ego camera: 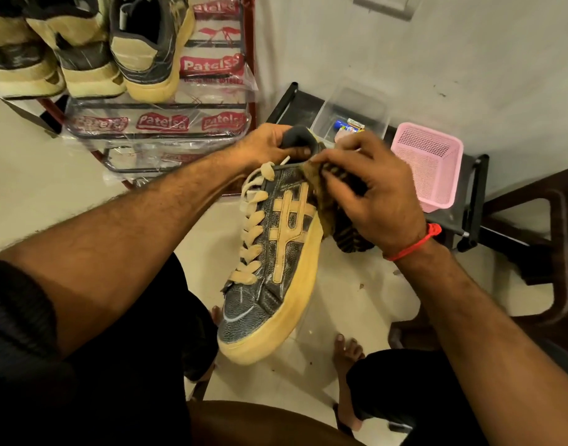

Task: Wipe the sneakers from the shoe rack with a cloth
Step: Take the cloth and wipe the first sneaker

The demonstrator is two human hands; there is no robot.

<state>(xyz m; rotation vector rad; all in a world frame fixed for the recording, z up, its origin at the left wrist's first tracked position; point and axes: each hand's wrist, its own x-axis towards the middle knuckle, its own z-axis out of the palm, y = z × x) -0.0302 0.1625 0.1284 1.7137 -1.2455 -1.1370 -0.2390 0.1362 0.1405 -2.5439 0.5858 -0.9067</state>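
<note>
Tiled floor below; left hand [269, 146] grips dark cracked sneaker [269, 268], right hand [379, 201] pinches cloth [321, 201] against it.

One head-worn wide-angle camera looks forward and steeply down, close over the person's forearms, toward the pale tiled floor [356, 294].

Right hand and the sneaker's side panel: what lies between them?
In the head view, a striped cloth lies under the right hand, pressed to the sneaker near its collar. The left hand holds the heel.
</note>
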